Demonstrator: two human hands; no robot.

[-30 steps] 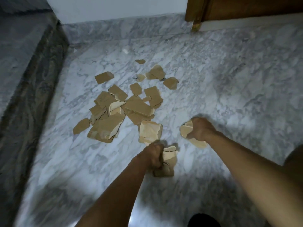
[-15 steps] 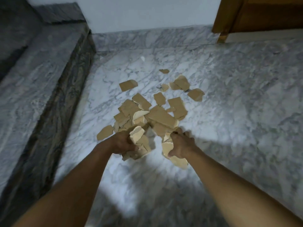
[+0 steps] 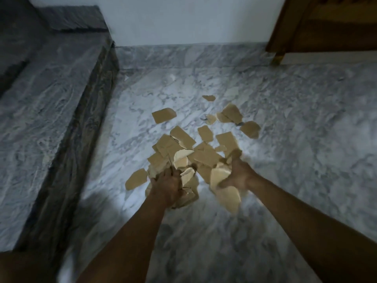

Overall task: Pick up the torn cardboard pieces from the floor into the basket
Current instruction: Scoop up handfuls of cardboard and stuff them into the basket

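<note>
Several torn brown cardboard pieces (image 3: 206,156) lie in a loose pile on the marble floor (image 3: 295,150). Further pieces are scattered behind it, such as one flat piece (image 3: 163,115) at the back left. My left hand (image 3: 167,185) grips a bunch of cardboard pieces (image 3: 188,190) at the pile's near edge. My right hand (image 3: 239,174) grips pale cardboard pieces (image 3: 224,186) just to the right, at the pile's near right edge. No basket is in view.
A raised dark marble step (image 3: 51,119) runs along the left side of the floor. A white wall (image 3: 183,19) stands behind, and a wooden door frame (image 3: 285,33) is at the top right.
Both hands, each holding cardboard, have come closer together and up against the pile's near edge. The view has shifted so the step on the left shows more.
</note>
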